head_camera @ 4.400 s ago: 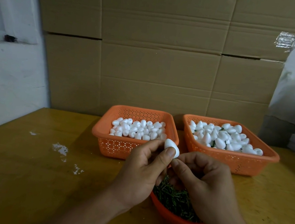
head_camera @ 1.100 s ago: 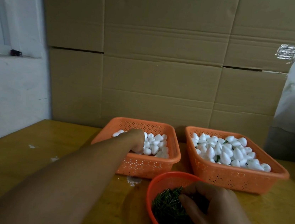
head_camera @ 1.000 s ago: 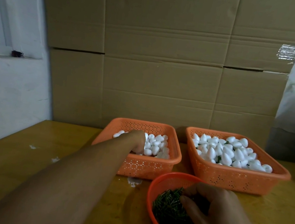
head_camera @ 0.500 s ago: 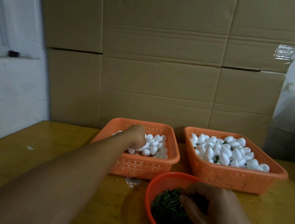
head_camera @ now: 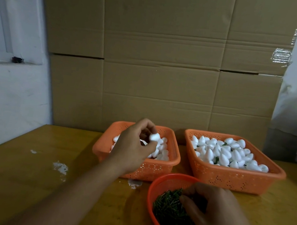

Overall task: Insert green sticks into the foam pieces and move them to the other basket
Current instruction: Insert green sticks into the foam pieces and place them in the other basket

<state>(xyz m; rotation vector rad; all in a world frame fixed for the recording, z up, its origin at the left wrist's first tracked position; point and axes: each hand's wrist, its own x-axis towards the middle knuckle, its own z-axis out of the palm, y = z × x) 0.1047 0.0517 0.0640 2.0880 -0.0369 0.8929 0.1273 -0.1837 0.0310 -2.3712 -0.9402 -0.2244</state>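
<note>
Both hands are engaged. The left hand (head_camera: 136, 144) is raised over the left orange perforated plastic basket (head_camera: 155, 169), with its fingers curled round one small white egg-shaped foam piece (head_camera: 154, 137), pinched clear above the heap of loose foam pieces (head_camera: 162, 151) lying in that basket. The right hand (head_camera: 214, 212) is down in the round red mesh bowl (head_camera: 161, 181) at the near edge of the yellow wooden desk (head_camera: 24, 172), fingers bent into the pile of short dark green sticks (head_camera: 167, 208); whether it has already pinched a stick cannot be told, since the fingertips are buried among them. The right orange perforated plastic basket (head_camera: 229, 180), standing just beside the left one towards the far edge of the desk against the brown cardboard wall (head_camera: 160, 57), holds a good heap of white foam pieces (head_camera: 228, 154) with glimpses of green between them, which in my judgement are finished items. Assessment: the task is well under way but far from complete, as the left basket retains many unprocessed pieces and the bowl remains well stocked. For the piece in hand, pick-up is done; insertion of a stick and transfer to the right basket are outstanding. The held piece sits well apart from the right hand, so the two must be brought together before insertion.
</note>
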